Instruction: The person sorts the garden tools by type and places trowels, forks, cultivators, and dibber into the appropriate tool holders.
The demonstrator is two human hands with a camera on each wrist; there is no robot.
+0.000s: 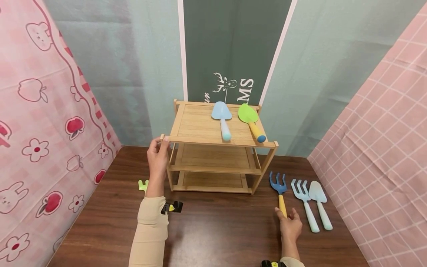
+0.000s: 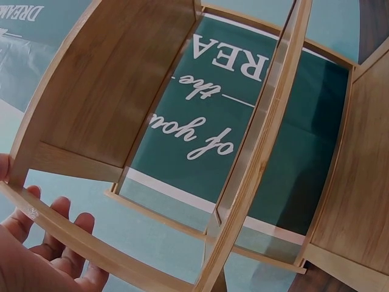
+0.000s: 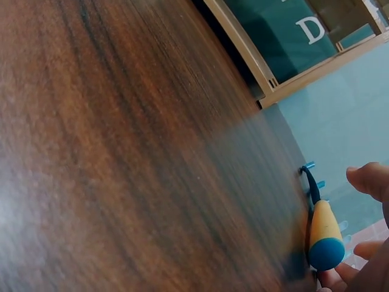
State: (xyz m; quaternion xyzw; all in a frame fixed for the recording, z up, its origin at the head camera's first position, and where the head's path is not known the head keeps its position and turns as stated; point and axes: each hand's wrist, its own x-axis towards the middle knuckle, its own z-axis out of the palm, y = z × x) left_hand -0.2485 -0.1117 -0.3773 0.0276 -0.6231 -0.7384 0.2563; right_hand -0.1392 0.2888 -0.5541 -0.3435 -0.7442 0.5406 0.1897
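My left hand (image 1: 158, 155) grips the front left corner of a three-tier wooden shelf (image 1: 200, 139). In the left wrist view its fingers (image 2: 58, 243) curl round the side rail. On the top tier lie a light blue trowel (image 1: 221, 111) and a green trowel (image 1: 248, 113) with a yellow handle. My right hand (image 1: 290, 226) is at the yellow handle of a blue hand fork (image 1: 278, 187) lying on the table. In the right wrist view the thumb stands apart from that handle (image 3: 326, 234), while other fingertips are close beside its blue end; contact is unclear.
Right of the blue fork lie a pale blue hand fork (image 1: 306, 205) and a pale trowel (image 1: 320, 202). A green pronged tool (image 1: 143, 185) is partly hidden behind my left forearm. Cloth (image 1: 123, 74) hangs behind the brown table (image 1: 213, 230) and along both sides.
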